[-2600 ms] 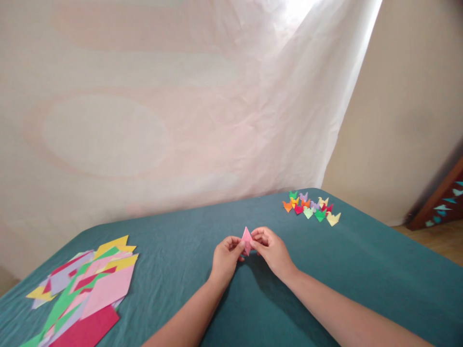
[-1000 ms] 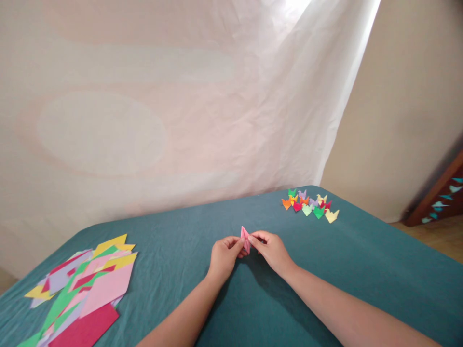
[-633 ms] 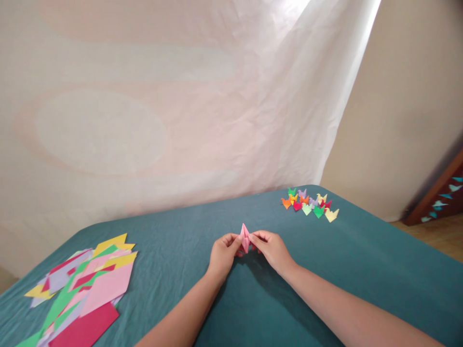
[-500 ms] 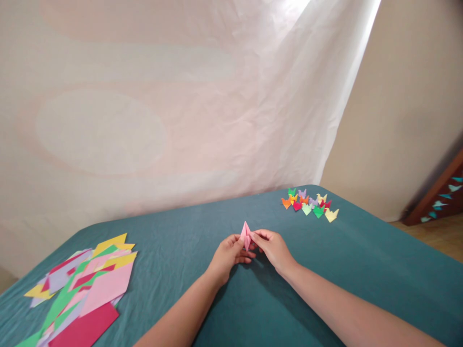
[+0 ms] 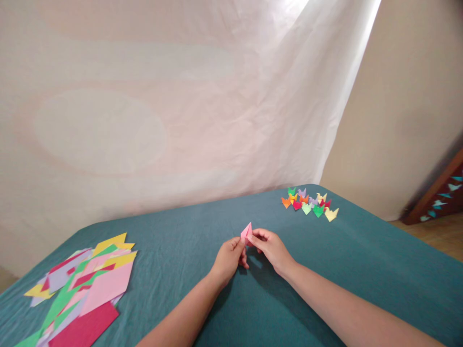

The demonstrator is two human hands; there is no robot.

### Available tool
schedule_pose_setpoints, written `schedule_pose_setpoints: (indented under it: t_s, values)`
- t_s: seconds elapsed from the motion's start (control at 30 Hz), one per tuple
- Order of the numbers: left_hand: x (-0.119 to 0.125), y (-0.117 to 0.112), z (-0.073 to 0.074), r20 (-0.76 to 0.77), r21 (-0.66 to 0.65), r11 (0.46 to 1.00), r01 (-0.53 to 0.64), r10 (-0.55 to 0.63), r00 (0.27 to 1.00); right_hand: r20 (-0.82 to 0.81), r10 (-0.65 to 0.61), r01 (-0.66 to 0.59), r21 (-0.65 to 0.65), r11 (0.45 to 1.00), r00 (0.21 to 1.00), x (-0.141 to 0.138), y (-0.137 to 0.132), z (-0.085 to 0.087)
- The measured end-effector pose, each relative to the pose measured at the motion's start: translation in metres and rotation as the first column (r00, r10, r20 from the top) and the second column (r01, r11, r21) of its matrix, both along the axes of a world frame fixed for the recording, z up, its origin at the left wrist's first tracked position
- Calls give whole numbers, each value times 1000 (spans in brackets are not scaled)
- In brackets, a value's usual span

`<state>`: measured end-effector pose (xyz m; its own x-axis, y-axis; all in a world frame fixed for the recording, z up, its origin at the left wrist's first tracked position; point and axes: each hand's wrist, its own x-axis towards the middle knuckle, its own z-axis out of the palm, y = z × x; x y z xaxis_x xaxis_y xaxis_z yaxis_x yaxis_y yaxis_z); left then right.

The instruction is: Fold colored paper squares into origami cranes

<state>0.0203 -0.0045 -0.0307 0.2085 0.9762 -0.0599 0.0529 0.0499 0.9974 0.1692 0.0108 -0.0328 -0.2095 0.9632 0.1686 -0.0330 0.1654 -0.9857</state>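
Observation:
A small folded pink origami paper (image 5: pixel 246 230) is held up over the middle of the table, its pointed tip upward. My left hand (image 5: pixel 229 255) pinches its lower left side between thumb and fingers. From the right, my right hand (image 5: pixel 270 247) grips the other side with thumb and forefinger. The fingers hide the lower part of the paper. At the back right stand several finished origami birds (image 5: pixel 306 208) in orange, red, green, yellow and purple.
A spread pile of coloured paper sheets (image 5: pixel 106 286) lies on the left of the green tablecloth (image 5: pixel 162 270). A pale sheet of cloth (image 5: pixel 202 120) hangs behind the table. At the far right, a brown wooden panel (image 5: pixel 427 207) carries blue and white bird shapes.
The pink paper has gone from a long diamond with two points showing to a shorter shape with one upper point leaning right. Both hands still hold it, with the left fingers shifted.

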Motion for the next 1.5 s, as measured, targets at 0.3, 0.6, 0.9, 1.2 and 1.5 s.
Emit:
schedule_pose_setpoints:
  t_s: [0.3, 0.6, 0.9, 1.2, 1.5]
  values:
    - [-1, -2, 8, -170, 134, 989, -56, 79, 982, 17, -21, 21, 18, 1000, 1000, 1, 3, -4]
    - [-7, -5, 15, -301, 287, 955, -73, 162, 940, 207, -227, 132, 393, 910, 952, 8, 1, 12]
    - [-10, 2, 15, 4, 147, 980, -134, 135, 991, 200, -174, 124, 242, 962, 964, 6, 1, 8]
    - [-5, 0, 15, 98, 76, 992, -105, 97, 990, 222, -224, 142, 333, 932, 949, 3, -4, 10]
    - [-10, 1, 17, 153, 18, 999, -42, 38, 987, 155, -93, 55, 233, 971, 983, 6, 1, 9]
